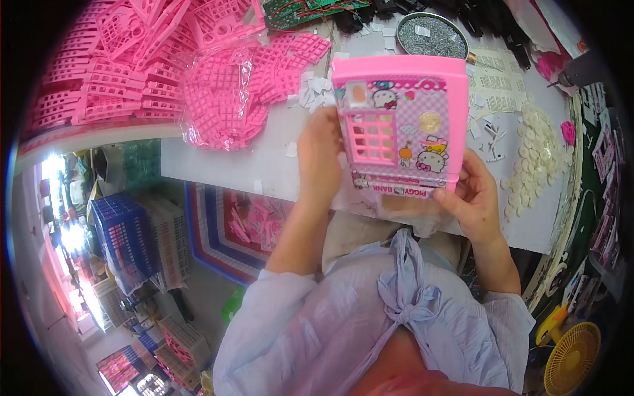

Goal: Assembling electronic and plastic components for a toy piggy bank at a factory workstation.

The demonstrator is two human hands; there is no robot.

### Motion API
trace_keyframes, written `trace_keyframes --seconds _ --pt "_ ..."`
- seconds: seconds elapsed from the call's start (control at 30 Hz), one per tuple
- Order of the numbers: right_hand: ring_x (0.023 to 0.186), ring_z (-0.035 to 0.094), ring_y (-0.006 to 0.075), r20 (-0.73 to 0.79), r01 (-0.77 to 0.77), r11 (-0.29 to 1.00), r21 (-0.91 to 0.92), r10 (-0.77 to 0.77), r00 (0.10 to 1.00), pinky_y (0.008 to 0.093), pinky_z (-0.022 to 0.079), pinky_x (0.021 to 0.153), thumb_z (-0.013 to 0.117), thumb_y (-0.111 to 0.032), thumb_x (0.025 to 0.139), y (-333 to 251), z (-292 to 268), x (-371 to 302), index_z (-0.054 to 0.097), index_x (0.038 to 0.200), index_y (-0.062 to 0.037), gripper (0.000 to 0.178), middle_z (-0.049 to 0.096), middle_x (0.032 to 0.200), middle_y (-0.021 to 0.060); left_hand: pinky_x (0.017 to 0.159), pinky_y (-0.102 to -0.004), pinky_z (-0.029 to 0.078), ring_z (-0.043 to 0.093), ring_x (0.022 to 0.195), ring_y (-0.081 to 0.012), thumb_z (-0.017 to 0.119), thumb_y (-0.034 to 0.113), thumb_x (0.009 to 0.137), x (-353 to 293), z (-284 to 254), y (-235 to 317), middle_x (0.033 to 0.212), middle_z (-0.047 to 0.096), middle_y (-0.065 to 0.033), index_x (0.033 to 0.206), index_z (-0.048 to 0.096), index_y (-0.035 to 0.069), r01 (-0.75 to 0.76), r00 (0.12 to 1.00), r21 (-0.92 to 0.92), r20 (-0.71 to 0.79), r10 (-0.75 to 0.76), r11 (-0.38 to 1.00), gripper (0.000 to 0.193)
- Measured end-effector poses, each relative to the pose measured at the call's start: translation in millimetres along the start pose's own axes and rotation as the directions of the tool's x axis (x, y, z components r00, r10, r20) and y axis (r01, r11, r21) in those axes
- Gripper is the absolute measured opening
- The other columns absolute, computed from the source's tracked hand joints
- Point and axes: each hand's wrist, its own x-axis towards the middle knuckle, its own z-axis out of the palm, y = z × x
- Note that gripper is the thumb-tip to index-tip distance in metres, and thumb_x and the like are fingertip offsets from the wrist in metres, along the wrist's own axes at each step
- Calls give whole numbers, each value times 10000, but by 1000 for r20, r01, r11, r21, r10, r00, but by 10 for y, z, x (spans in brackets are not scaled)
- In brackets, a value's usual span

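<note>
A pink plastic money box (pixel 409 125) with a printed cartoon front and a small pink grid window (pixel 372 140) is held up over the near edge of the table. The right hand (pixel 474 201) grips its lower right corner, with the thumb on the front and the other fingers curled behind. At the left edge is my left hand (pixel 319 155), its fingers mostly hidden behind the box. Beneath the box, a clear plastic sheet or bag (pixel 422 221) partly shows over my lap.
Pink lattice parts (pixel 125 66) heap at the far left, beside a clear bag (pixel 221 99) of similar pieces. Circuit boards (pixel 310 13), a round tin of small metal screws (pixel 432 36), white discs (pixel 531 158) and a power driver (pixel 581 76) lie around. Crates (pixel 125 231) stand left; a yellow fan (pixel 573 360) is lower right.
</note>
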Motion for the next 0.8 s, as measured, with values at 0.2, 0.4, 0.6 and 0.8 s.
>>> trace_keyframes --seconds 0.2,0.4,0.6,0.8 --pt "1240 580 201 -15 24 999 44 -23 1000 352 470 1064 692 45 872 119 47 -32 417 1431 44 623 582 1353 146 713 -249 447 561 804 -66 348 322 1120 -177 -249 -395 896 670 -24 1016 675 -22 -297 953 310 160 259 903 485" --pt "1243 579 207 -26 84 996 4 -84 996 357 471 1063 698 28 871 111 -100 -48 409 1440 41 638 569 1367 136 653 -301 441 541 712 -163 463 245 1067 101 -230 -251 788 613 -75 889 607 -23 -287 926 356 342 161 889 352" --pt "1198 606 228 46 160 817 -554 -161 986 375 495 1016 706 -48 860 -265 -459 406 593 1285 20 445 638 1296 122 816 -333 494 668 975 -190 695 49 850 362 -190 85 1088 712 -59 1133 667 18 -412 837 -112 345 424 904 286" --pt "1268 538 349 519 551 139 -823 -211 828 432 458 1060 674 -60 764 -319 -930 600 688 1192 -33 429 637 1339 100 914 -428 494 654 1101 -311 760 86 708 182 -378 -65 1154 688 -82 1094 692 116 -957 234 128 870 434 259 393"
